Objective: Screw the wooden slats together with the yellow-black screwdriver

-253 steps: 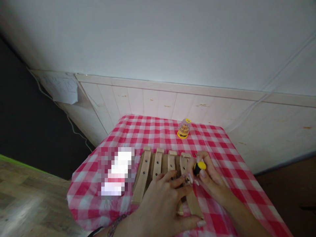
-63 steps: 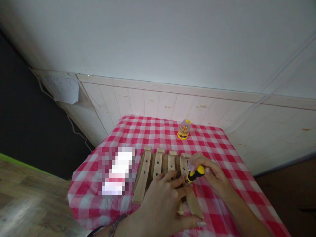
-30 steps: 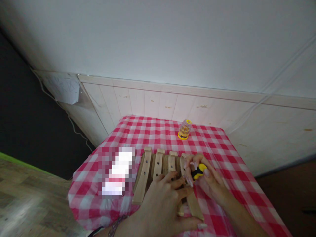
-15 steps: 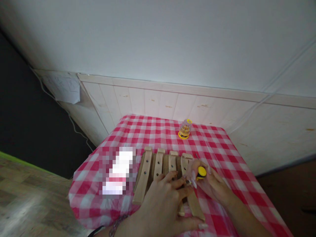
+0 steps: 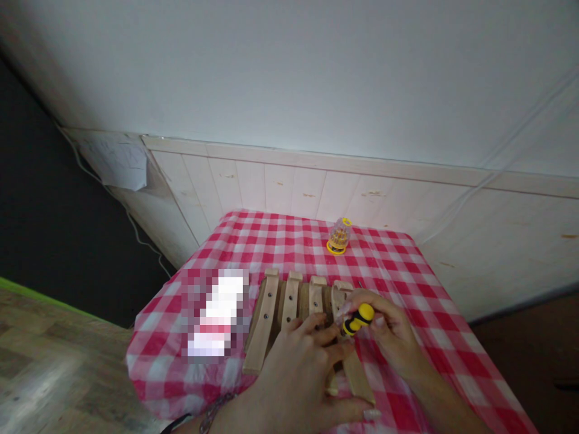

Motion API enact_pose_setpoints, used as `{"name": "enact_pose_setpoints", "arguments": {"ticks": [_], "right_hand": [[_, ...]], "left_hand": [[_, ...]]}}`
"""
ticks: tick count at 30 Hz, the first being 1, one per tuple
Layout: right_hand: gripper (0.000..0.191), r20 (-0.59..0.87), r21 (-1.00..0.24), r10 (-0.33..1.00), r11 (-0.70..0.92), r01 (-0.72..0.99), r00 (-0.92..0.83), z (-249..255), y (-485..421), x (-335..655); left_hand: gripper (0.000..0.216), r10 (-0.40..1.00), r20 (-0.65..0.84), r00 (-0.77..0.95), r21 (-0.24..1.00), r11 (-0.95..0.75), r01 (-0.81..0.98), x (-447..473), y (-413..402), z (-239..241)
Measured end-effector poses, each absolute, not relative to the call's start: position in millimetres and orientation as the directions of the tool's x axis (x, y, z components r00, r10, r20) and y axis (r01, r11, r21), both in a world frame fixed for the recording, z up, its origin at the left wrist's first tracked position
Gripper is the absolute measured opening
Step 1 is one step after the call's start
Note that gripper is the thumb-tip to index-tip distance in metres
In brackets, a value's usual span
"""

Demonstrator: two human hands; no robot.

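A wooden rack (image 5: 260, 346) of pale slats, with screw heads along them, lies on the checked cloth. My left hand (image 5: 298, 367) spreads across its right half, thumb against the near end of the rightmost slat (image 5: 359, 377), and holds it down. In my right hand (image 5: 391, 334) is a small yellow and black screwdriver (image 5: 359, 317), closed in the fingers. Its handle slants down to the left, towards a spot on the rightmost slat beside my left fingertips. The screwdriver's tip and the spot it meets are hidden.
A clear, yellow-based bit holder (image 5: 338, 237) stands at the back of the table. Left of the rack is a blurred-out white item (image 5: 219, 316). A thin dark piece (image 5: 360, 284) shows beyond my right hand. The red and white tablecloth (image 5: 275, 235) reaches the panelled wall.
The screwdriver's handle has tilted, so more of its side shows. My right-hand fingers have shifted around it. My left hand and the rack stay in place.
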State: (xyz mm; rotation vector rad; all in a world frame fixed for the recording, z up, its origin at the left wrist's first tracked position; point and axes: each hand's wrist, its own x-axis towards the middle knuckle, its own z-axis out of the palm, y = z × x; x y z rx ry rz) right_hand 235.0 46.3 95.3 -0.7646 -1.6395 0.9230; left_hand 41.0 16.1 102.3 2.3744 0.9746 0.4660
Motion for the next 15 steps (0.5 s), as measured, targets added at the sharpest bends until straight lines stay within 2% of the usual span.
{"name": "enact_pose_setpoints", "arguments": {"ticks": [8, 15], "right_hand": [[0.034, 0.554, -0.815, 0.83, 0.558, 0.156, -0.071, 91, 42, 233], [0.024, 0.628, -0.776, 0.778, 0.625, 0.088, 0.015, 88, 43, 231]], "left_hand": [[0.061, 0.729, 0.112, 0.675, 0.598, -0.592, 0.541, 40, 17, 103], [0.062, 0.734, 0.106, 0.671, 0.601, -0.585, 0.544, 40, 16, 103]]}}
